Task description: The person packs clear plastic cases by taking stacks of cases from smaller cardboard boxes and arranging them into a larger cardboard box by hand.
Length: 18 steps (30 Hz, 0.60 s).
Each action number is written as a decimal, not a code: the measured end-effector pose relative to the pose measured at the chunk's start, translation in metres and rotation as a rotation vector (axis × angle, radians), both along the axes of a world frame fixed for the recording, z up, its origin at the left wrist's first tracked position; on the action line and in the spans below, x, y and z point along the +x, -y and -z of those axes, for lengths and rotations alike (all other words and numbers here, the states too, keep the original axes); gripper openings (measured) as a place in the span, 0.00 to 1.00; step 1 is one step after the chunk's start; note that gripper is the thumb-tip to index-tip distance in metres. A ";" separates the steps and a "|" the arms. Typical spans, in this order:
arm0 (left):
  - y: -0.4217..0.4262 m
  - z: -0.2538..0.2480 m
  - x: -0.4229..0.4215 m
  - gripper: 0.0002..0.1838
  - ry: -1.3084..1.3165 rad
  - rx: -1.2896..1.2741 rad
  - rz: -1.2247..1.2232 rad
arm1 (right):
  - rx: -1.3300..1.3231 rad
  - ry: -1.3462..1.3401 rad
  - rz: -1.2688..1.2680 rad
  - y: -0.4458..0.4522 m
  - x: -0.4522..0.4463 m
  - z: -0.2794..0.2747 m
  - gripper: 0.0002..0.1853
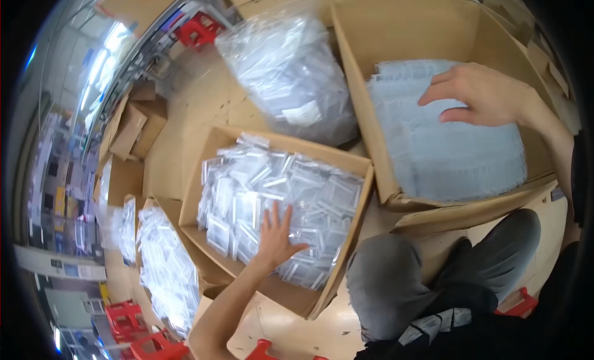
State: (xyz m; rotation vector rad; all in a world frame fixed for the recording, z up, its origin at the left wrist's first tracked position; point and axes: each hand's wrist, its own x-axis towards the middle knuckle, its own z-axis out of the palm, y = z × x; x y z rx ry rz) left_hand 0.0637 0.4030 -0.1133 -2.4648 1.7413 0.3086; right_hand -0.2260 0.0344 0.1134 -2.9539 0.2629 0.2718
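Both hands were released: the left hand (276, 236) lay palm-down with fingers and thumb spread, and the right hand (476, 97) was loosely curved, with a gap between thumb and forefinger and nothing visible in it. The packets (235, 199) appeared light, smooth and slippery, with stiff clear parts inside soft film; a flat press would probably let them slide, so the suitable hold was a pinch on two opposite edges, or a scoop from below for several at once. The sheets (458, 152) appeared thin, fairly stiff and closely packed; one alone would likely be light, a thick bundle heavy, and corners or clear faces could mark or crack under force. The suitable hold for these was along the upper edges, between thumb and fingers. In relation to the grip, the packets lay under the left fingers, on either side of them and beyond their tips, jumbled within the small box (291, 301). The sheets lay below the right fingers and extended from them toward the knees, within the large box (408, 26). The sack (291, 69) stood beyond the left fingertips, outside both boxes. Contact between either hand and the contents beneath it could not be confirmed from this angle.
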 end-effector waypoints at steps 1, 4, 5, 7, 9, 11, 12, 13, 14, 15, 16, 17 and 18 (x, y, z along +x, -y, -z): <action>0.010 0.005 -0.004 0.60 0.045 0.024 -0.002 | -0.029 0.052 -0.083 -0.018 0.014 -0.006 0.16; 0.027 0.014 0.010 0.52 0.151 -0.019 0.095 | -0.035 0.206 -0.351 -0.057 0.069 0.006 0.10; 0.032 0.020 0.019 0.45 0.188 -0.018 0.116 | -0.124 0.284 -0.436 -0.063 0.091 0.024 0.08; 0.039 0.009 0.028 0.32 0.125 -0.116 0.151 | -0.244 0.304 -0.533 -0.080 0.133 0.052 0.06; 0.033 -0.001 0.032 0.31 0.096 -0.101 0.132 | -0.216 0.238 -0.576 -0.104 0.167 0.072 0.05; 0.026 -0.017 0.032 0.33 -0.005 -0.103 0.054 | -0.150 0.177 -0.585 -0.114 0.191 0.098 0.05; 0.022 -0.020 0.034 0.33 -0.037 -0.165 0.032 | -0.136 0.129 -0.568 -0.117 0.202 0.112 0.06; 0.017 -0.021 0.038 0.33 -0.073 -0.228 0.019 | -0.222 -0.034 -0.633 -0.122 0.219 0.126 0.07; 0.013 -0.022 0.044 0.35 -0.043 -0.278 0.032 | -0.306 -0.214 -0.689 -0.124 0.235 0.143 0.09; 0.009 -0.020 0.048 0.37 -0.026 -0.333 0.049 | -0.370 -0.200 -0.603 -0.131 0.244 0.165 0.10; 0.006 -0.021 0.048 0.38 -0.164 -0.399 -0.098 | -0.497 -0.229 -0.546 -0.138 0.273 0.221 0.12; 0.007 -0.025 0.045 0.40 -0.305 -0.457 -0.245 | -0.402 -0.124 -0.488 -0.139 0.269 0.216 0.13; 0.012 -0.033 0.041 0.41 -0.339 -0.450 -0.293 | -0.368 0.021 -0.557 -0.133 0.286 0.240 0.10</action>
